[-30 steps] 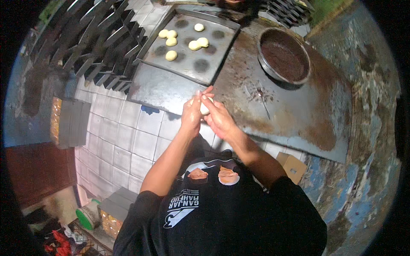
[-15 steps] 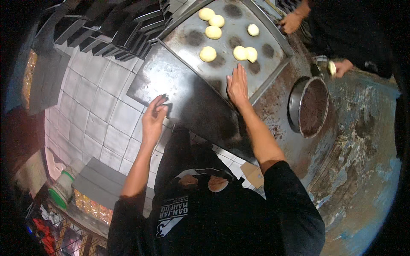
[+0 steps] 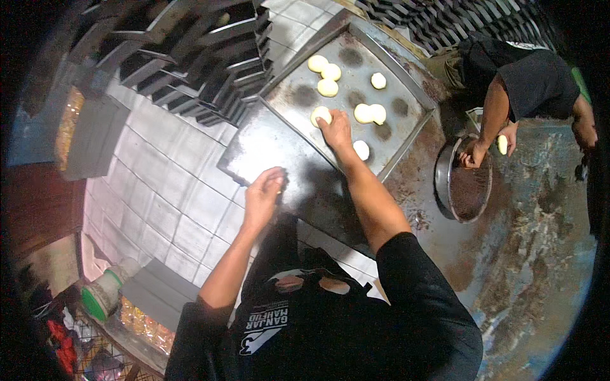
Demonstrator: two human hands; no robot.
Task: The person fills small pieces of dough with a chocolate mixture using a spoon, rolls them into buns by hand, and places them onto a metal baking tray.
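Observation:
My right hand (image 3: 337, 131) reaches over the metal tray (image 3: 395, 166), its thumb and fingers around a pale yellow dough ball (image 3: 319, 115) near the tray's left side. Another dough ball (image 3: 361, 150) sits beside my right wrist. Ahead of the hand lie a cluster of dough balls (image 3: 328, 87), a single paler ball (image 3: 379, 80) and a touching pair (image 3: 364, 113). My left hand (image 3: 262, 195) hovers at the near left edge of the dark metal sheet (image 3: 251, 136), fingers curled in toward the thumb. What it holds, if anything, is hidden.
On the right, a co-worker's hand (image 3: 472, 154) dips into a round pan (image 3: 445, 184) of brown crumbly filling; their other hand holds a dough piece (image 3: 502, 145). Stacked black trays (image 3: 190, 57) stand at the far left. A worn tabletop (image 3: 527, 235) spreads right.
My right hand has moved left to a dough ball, and a ball shows where it was. The co-worker's hand has come into the pan. The whole view has shifted somewhat.

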